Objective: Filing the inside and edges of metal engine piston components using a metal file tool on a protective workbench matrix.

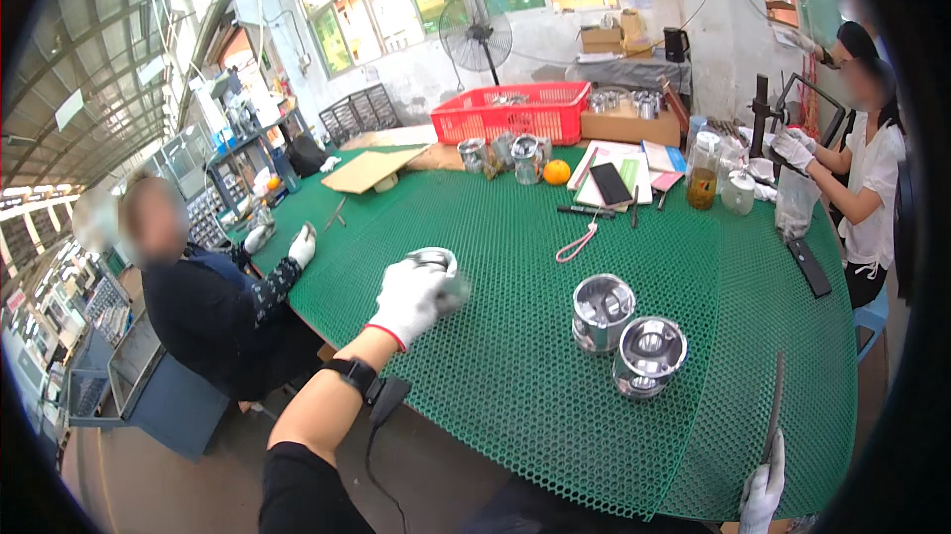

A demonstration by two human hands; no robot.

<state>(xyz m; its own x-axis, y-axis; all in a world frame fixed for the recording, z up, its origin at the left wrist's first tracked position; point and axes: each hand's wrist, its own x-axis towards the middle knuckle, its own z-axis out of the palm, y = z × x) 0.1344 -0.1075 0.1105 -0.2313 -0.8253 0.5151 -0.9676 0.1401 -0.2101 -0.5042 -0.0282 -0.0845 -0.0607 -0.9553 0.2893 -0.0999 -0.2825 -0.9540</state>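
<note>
Right at the fingertips, we have the left hand [408, 300] in a white, red-cuffed glove, its fingers curled close around a silvery piston [437, 259], rim showing above the knuckles. Blur smears the edges here, so we can't fairly say whether that piston touches the green honeycomb mat [515, 366] beneath it. Over to the lower right corner, and there's the right hand [763, 490], gloved too, fingers folded round the near end of a slim dark rod [776, 405] that runs out over the mat.

Between the two hands we spot a pair standing close together, hollow ends up: the rear piston [602, 312] and the front piston [650, 358]. Farther out we pick up a pink cord loop [577, 246], then a black phone [608, 184] lying on papers, with an orange [557, 172] to its left. Behind the orange sits a red plastic crate [510, 118], and at right, a jar of amber liquid [702, 179].

Along the left edge we see a co-worker in dark clothes [203, 286], gloved hands at the table; across on the right, a co-worker in white [877, 172]. Beyond them all, we've got a black fan [476, 34] before the windows.
</note>
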